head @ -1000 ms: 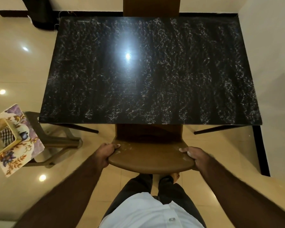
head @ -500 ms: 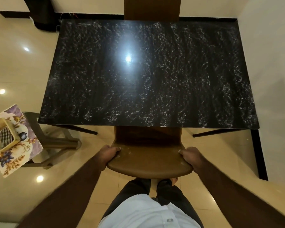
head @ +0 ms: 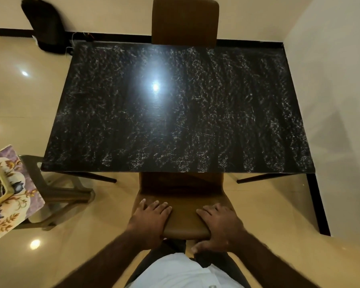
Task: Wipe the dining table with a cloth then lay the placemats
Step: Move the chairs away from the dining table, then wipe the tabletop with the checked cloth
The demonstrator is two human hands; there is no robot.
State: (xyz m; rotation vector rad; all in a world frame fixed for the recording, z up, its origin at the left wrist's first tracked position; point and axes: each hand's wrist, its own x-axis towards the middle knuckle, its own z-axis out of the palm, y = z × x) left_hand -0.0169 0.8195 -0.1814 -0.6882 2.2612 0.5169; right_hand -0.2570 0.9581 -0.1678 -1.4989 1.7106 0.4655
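hands on brown chair backrest (head: 183,222) at black marble dining table (head: 175,113): left hand (head: 149,221) lay flat, fingers spread; right hand (head: 218,225) wrapped it, thumb under. floral placemat (head: 19,206) sat on stool (head: 56,190), left of table.

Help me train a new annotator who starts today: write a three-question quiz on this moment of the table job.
1. True or false: a placemat already lies on the table.
2. The left hand and right hand both rest on: A the far chair; B the near chair; C the floor.
3. Fill in: the floral placemats lie on a stool to the person's ____.

Key: 1 false; 2 B; 3 left.
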